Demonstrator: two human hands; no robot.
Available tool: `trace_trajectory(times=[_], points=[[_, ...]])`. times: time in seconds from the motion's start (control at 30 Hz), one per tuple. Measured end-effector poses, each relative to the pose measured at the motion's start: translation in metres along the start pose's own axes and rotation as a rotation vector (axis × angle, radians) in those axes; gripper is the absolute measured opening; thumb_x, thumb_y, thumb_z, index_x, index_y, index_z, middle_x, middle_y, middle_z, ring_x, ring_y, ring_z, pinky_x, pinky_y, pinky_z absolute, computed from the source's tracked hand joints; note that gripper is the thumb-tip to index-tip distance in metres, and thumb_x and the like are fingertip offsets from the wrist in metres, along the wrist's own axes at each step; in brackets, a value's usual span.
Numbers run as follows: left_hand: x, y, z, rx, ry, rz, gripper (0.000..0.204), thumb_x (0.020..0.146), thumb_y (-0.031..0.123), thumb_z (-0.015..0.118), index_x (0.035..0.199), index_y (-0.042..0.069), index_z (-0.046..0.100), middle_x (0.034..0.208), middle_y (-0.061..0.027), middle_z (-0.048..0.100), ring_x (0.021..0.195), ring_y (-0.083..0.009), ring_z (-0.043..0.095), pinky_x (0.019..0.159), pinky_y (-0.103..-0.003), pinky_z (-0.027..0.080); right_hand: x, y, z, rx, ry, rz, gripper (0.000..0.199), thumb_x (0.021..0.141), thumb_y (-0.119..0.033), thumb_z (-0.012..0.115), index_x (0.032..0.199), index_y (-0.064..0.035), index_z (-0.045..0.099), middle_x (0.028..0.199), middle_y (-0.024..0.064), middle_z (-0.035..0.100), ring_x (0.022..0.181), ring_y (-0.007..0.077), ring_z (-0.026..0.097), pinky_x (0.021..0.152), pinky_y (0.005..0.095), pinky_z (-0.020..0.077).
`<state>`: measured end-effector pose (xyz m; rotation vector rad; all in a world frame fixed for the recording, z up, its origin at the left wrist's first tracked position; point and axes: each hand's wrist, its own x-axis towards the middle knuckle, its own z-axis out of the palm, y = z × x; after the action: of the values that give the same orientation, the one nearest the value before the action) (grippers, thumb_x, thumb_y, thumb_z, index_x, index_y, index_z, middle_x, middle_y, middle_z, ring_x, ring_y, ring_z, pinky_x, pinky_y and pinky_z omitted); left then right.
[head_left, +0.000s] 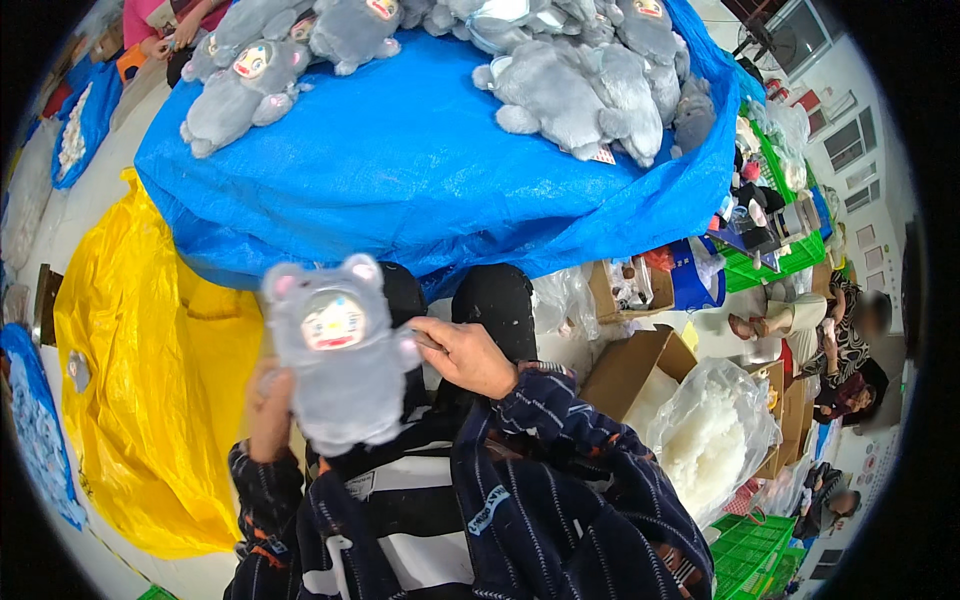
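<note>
A grey plush bear (350, 385) with pink-lined ears and a printed face is held upright over my lap, face toward me. My left hand (270, 405), smeared by motion, grips the bear's side. Beside the bear's paw, my right hand (470, 357) is closed in a pinch. A thin dark thing shows between its fingers and the paw, too small to name. My dark trousers (495, 310) show behind the bear.
A blue tarp (420, 160) covers the surface ahead, piled with several grey plush bears (555, 95). A yellow sheet (150, 400) lies left. At right are a cardboard box (640, 375), a clear bag of white stuffing (705, 430), and green crates (745, 555). Other people sit farther off.
</note>
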<state>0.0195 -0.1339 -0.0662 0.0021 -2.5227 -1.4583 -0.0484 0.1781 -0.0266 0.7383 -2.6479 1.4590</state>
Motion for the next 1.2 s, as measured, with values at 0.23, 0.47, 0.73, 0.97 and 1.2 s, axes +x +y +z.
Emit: trace_trajectory(times=[0.23, 0.47, 0.73, 0.97, 1.2], points=[[0.01, 0.013, -0.147, -0.848, 0.809, 0.11, 0.05, 0.096, 0.017, 0.043, 0.141, 0.001, 0.03, 0.146, -0.0192, 0.031, 0.127, -0.0289, 0.041, 0.103, -0.036, 0.038, 0.095, 0.026, -0.144, -0.627, 0.684, -0.085, 0.033, 0.08, -0.016, 0.068, 0.108, -0.0018, 0.059, 0.099, 0.0192, 0.06, 0.083, 0.036, 0.061, 0.072, 0.0399, 0.0497], [0.027, 0.011, -0.051, -0.959, 0.393, -0.368, 0.044, 0.094, 0.019, 0.052, 0.135, 0.011, 0.041, 0.122, -0.0062, 0.053, 0.099, -0.0155, 0.052, 0.087, -0.031, 0.042, 0.145, 0.069, -0.193, -1.066, 0.382, 0.311, 0.047, 0.076, -0.019, 0.068, 0.119, -0.0095, 0.05, 0.106, 0.02, 0.06, 0.084, 0.0394, 0.062, 0.07, 0.0462, 0.05], [0.061, 0.079, 0.044, -0.944, -0.16, -0.311, 0.024, 0.092, 0.009, 0.053, 0.115, 0.003, 0.054, 0.103, -0.0077, 0.06, 0.092, -0.0162, 0.058, 0.08, -0.031, 0.047, 0.162, 0.041, -0.218, -0.643, 0.668, 0.012, 0.026, 0.071, -0.017, 0.064, 0.088, 0.0032, 0.063, 0.077, 0.024, 0.064, 0.073, 0.0396, 0.062, 0.066, 0.0404, 0.049], [0.068, 0.093, 0.078, -1.241, -0.279, -0.164, 0.072, 0.085, 0.023, 0.064, 0.142, 0.002, 0.025, 0.138, -0.0149, 0.04, 0.125, -0.0244, 0.043, 0.099, -0.038, 0.039, 0.055, -0.036, -0.081, 0.267, 0.191, 0.219, 0.024, 0.073, -0.015, 0.064, 0.09, 0.0007, 0.06, 0.078, 0.0012, 0.06, 0.074, 0.0091, 0.054, 0.066, 0.0264, 0.046], [0.024, 0.066, 0.04, -0.718, -0.234, 0.015, 0.053, 0.072, 0.01, 0.076, 0.118, 0.002, 0.051, 0.111, -0.0058, 0.059, 0.105, -0.019, 0.056, 0.091, -0.033, 0.043, -0.018, 0.006, -0.012, 0.791, -0.257, 0.567, 0.03, 0.084, -0.006, 0.063, 0.113, -0.0032, 0.058, 0.093, 0.0021, 0.063, 0.067, 0.0042, 0.053, 0.053, 0.0191, 0.0421]])
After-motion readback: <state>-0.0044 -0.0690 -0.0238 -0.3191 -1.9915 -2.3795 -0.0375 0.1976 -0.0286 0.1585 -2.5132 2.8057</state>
